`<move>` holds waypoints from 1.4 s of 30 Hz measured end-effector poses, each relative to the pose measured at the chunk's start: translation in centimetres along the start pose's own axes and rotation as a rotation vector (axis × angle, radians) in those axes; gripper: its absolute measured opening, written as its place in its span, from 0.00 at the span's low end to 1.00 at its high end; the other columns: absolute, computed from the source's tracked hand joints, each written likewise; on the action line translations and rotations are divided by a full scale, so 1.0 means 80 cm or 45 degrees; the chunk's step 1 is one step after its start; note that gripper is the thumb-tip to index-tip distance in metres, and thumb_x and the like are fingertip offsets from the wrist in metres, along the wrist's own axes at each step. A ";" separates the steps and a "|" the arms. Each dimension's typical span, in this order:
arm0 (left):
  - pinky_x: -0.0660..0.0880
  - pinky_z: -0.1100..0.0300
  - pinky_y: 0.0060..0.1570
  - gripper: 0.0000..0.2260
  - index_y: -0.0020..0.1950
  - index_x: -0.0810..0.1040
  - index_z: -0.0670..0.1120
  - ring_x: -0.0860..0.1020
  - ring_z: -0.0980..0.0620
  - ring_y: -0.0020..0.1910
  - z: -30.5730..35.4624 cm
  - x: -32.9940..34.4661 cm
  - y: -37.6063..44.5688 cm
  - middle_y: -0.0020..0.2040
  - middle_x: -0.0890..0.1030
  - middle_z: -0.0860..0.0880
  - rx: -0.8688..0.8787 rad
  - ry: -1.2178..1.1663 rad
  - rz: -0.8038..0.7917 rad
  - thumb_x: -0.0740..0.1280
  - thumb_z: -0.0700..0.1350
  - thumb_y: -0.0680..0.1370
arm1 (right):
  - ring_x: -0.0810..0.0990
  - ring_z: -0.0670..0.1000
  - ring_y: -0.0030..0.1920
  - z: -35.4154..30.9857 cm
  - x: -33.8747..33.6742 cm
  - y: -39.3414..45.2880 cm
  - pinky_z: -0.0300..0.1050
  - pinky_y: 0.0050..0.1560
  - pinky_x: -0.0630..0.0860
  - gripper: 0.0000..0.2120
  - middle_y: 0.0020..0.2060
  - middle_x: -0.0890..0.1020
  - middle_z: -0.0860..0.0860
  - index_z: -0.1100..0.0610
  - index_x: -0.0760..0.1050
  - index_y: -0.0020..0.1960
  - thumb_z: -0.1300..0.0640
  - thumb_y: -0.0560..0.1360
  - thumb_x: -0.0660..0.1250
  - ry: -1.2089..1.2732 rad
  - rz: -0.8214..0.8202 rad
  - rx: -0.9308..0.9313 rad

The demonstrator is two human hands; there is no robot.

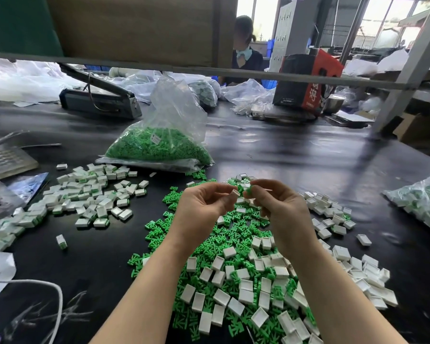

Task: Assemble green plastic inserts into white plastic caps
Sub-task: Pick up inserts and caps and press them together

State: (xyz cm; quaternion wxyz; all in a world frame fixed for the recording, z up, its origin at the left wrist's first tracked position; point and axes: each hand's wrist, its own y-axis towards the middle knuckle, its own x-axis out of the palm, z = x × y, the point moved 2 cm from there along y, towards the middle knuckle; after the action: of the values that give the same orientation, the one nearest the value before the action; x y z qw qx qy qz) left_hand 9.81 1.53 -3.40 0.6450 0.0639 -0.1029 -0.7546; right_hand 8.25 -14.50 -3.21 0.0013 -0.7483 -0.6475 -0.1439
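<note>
Both hands were raised at frame centre over the black tabletop [271, 155]. Left hand [201, 207] had fingers curled, pinching a white cap [234, 194] at the fingertips. Right hand [281, 202] was likewise curled, pinching a green insert [249, 190] just beside the cap; contact between the two parts could not be determined. Mixed pile of loose inserts and caps [246, 276] lay beneath the hands. Finished pieces [90, 197] were heaped centre left. Clear bag of green inserts [159, 142] sat above centre.

My left hand [201, 207] and right hand [281, 207] are bare, my forearms uncovered: no gloves, sleeves, rings or watch.
</note>
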 end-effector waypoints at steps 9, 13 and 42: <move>0.80 0.63 0.43 0.08 0.51 0.83 0.40 0.83 0.52 0.39 -0.001 0.005 0.000 0.42 0.85 0.43 -0.036 -0.016 0.010 0.73 0.39 0.73 | 0.76 0.40 0.30 0.001 0.004 0.001 0.31 0.32 0.71 0.02 0.31 0.81 0.45 0.58 0.81 0.43 0.62 0.71 0.73 0.032 0.043 -0.017; 0.81 0.60 0.43 0.08 0.48 0.82 0.38 0.82 0.52 0.38 -0.002 0.006 0.000 0.42 0.84 0.39 -0.034 0.011 0.001 0.74 0.40 0.72 | 0.75 0.39 0.29 0.002 0.007 -0.002 0.30 0.32 0.71 0.02 0.29 0.80 0.44 0.60 0.80 0.44 0.65 0.73 0.71 0.033 0.053 -0.039; 0.82 0.55 0.46 0.02 0.44 0.84 0.44 0.83 0.49 0.40 -0.003 -0.005 0.003 0.38 0.85 0.47 0.090 0.233 0.001 0.74 0.39 0.73 | 0.80 0.49 0.34 0.002 0.002 0.000 0.41 0.36 0.76 0.03 0.36 0.83 0.53 0.56 0.76 0.45 0.59 0.78 0.68 -0.683 -0.188 -0.139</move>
State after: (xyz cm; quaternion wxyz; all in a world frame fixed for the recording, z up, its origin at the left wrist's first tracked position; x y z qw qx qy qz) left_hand 10.14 1.84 -3.60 0.6494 0.1551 -0.0702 -0.7412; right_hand 8.33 -14.32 -3.33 -0.2209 -0.7093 -0.6689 0.0248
